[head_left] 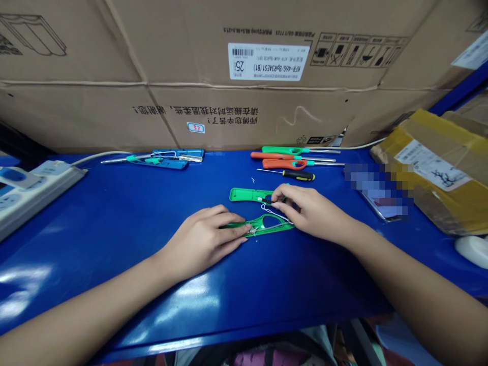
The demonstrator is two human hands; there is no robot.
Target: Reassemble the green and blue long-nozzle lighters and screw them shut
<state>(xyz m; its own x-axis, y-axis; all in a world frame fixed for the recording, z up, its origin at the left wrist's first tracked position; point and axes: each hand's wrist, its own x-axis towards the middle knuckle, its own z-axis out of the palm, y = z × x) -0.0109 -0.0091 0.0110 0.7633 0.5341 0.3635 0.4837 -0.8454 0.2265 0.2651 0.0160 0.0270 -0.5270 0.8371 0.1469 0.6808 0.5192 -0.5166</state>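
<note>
My left hand lies over one half of a green lighter casing, its fingers gripping and pressing the near end against the table. Thin white wires and small inner parts show in this open shell. Between the thumb and fingertips of my right hand is a small black part, partly hidden by the fingers, with a white tip at one end. Just behind it lies the other green casing half, hollow side up, its right end covered by my right hand.
Orange and green long-necked lighters lie at the back, with a screwdriver before them. A dismantled blue lighter is back left. A power strip stands left; a phone and taped carton are right. A large cardboard box walls the back.
</note>
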